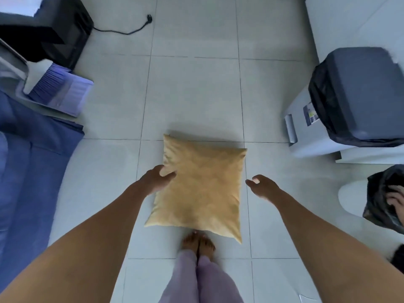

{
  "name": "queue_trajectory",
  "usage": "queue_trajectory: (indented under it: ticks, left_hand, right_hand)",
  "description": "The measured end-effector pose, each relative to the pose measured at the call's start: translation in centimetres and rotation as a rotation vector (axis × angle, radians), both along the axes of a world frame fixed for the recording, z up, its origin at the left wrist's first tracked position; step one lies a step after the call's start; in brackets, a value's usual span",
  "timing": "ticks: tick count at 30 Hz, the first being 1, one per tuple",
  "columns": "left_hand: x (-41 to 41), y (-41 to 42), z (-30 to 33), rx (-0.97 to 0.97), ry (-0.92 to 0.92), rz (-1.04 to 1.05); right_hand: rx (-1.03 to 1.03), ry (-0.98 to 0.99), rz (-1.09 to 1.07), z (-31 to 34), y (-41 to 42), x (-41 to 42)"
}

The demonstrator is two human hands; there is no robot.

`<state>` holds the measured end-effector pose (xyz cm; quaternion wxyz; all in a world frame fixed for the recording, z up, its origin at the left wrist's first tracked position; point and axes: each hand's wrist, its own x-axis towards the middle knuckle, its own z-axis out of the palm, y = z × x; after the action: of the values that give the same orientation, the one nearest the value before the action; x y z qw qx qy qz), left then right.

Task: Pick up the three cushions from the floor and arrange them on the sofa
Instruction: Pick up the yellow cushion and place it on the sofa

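The tan cushion lies flat on the pale tiled floor, directly ahead of the person's bare feet; its near edge reaches the toes. Only this one cushion is in view.

The left hand is at the cushion's left edge, thumb and fingers curled against the fabric and pressing it in slightly. Whether it has a firm grasp cannot be told. The right hand is just beside the cushion's right edge, apart from it, fingers loosely curled and holding nothing. Both bare forearms extend down from the bottom corners of the view. Lilac trouser legs cover the legs above the feet.

To the left, a blue fabric-covered piece of furniture runs along the edge of the view. Beyond it sits a translucent plastic container, and beyond that a black unit with a black power cable trailing across the tiles, plug unconnected.

To the right stands a grey pedal bin lined with a black bag. Near the right edge, another person's hand rests on a dark bag.
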<state>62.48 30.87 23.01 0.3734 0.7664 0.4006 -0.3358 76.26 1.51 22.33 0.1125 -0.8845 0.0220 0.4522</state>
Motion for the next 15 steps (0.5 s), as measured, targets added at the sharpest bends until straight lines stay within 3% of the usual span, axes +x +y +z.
queue_trajectory:
  ticks: [11,15]
  left_hand:
    - [2.9,4.2,-25.9,-0.046,0.026,0.334]
    - [2.0,5.0,-31.4,-0.079,-0.013,0.463]
  right_hand:
    - [0.137,0.096,-0.462,-25.9,1.2,3.1]
    - [0.231,0.119,-0.646,-31.4,0.4,3.1]
